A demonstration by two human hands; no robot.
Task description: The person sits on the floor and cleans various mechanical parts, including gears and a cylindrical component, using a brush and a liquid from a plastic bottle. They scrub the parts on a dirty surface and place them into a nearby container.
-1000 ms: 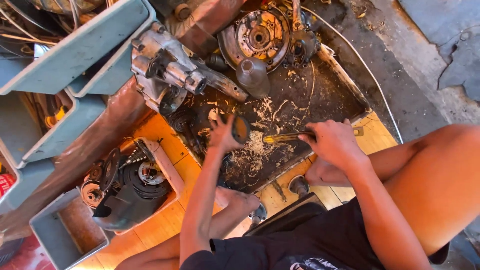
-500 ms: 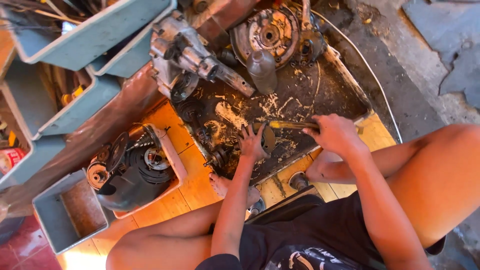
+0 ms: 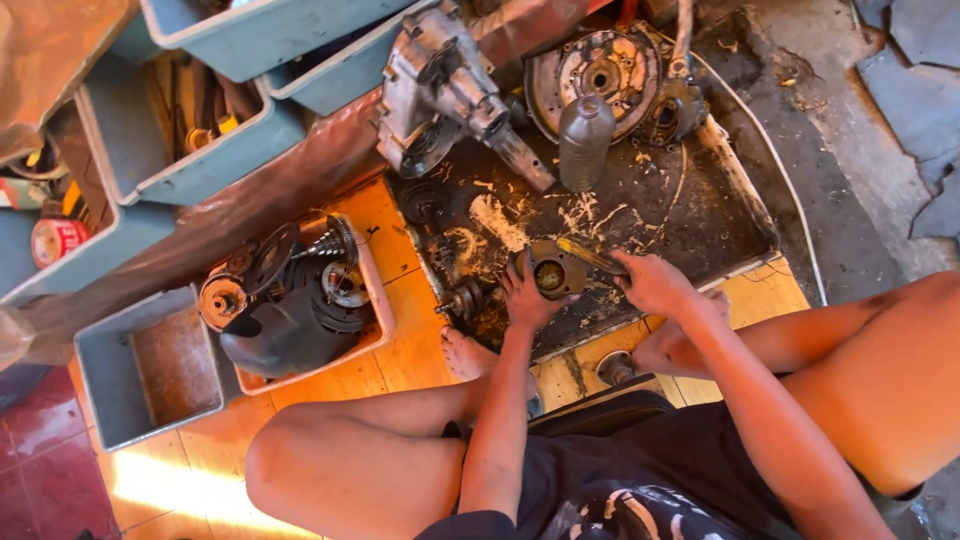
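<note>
Left hand (image 3: 527, 297): fingers wrapped around a round metal housing (image 3: 553, 274), gripped from its 7 o'clock side and held against the dark tray (image 3: 700, 215). Housing: dull cast metal, disc-shaped, greasy, with a circular bore at centre.

Right hand (image 3: 655, 283): fingers closed on a yellow-handled tool (image 3: 590, 256), slender and straight, tip meeting the housing rim at about 2 o'clock. Hand located just at 3 o'clock of the housing.

Tray: flat, blackened with oil, strewn with pale shavings and streaks. At 12 o'clock of the housing, a grey plastic bottle (image 3: 585, 140), upright, ribbed. Beyond it, a large round engine cover (image 3: 600, 75), rusty, with bolt holes. At 11 o'clock, a silver engine casing (image 3: 445, 90), angular, cast aluminium, lying on the tray edge. At 9 o'clock, touching the tray edge, a small gear assembly (image 3: 463, 297), dark and oily.

At 9 o'clock, well apart, a pale tub (image 3: 375, 310) on the orange wooden floor (image 3: 400, 360), filled with black clutch parts, springs and discs. Beside the tub, an empty grey bin (image 3: 100, 375), rectangular, rust-stained inside.
</note>
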